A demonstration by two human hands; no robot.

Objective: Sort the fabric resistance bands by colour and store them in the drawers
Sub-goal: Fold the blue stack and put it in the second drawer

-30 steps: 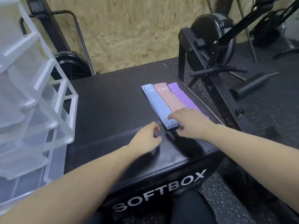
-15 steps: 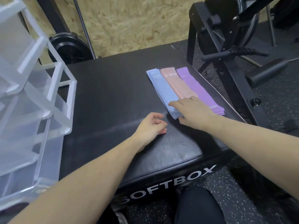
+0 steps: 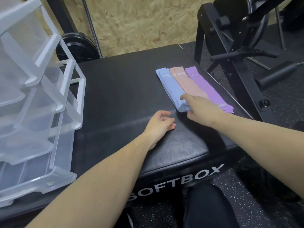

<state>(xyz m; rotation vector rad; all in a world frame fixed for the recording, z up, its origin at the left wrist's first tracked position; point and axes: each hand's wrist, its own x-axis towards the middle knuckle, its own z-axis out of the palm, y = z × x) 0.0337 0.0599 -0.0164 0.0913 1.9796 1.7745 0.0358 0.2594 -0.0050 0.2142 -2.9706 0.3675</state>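
Three stacks of fabric bands lie side by side at the far right of the black soft box [image 3: 118, 96]: blue bands [image 3: 170, 84], pink bands [image 3: 184, 81], purple bands [image 3: 207, 87]. My right hand [image 3: 204, 109] covers their near ends; its index finger lies on top of the blue stack and its thumb sits under that stack's near edge, pinching it. My left hand [image 3: 160, 124] rests on the box just left of it, fingers loosely curled, holding nothing. The clear plastic drawer unit [image 3: 65, 96] stands at the left with its drawers pulled out.
A black exercise machine frame [image 3: 230, 51] stands close to the box's right side, with a black cylinder [image 3: 278, 74] on the speckled floor. A weight plate [image 3: 77, 46] leans against the chipboard wall behind. My knee [image 3: 207, 204] is below the box front.
My right hand has gone from lying flat on the bands' near ends to pinching the blue stack's end, which now looks slightly lifted. My left hand has barely moved. The view has tilted down.
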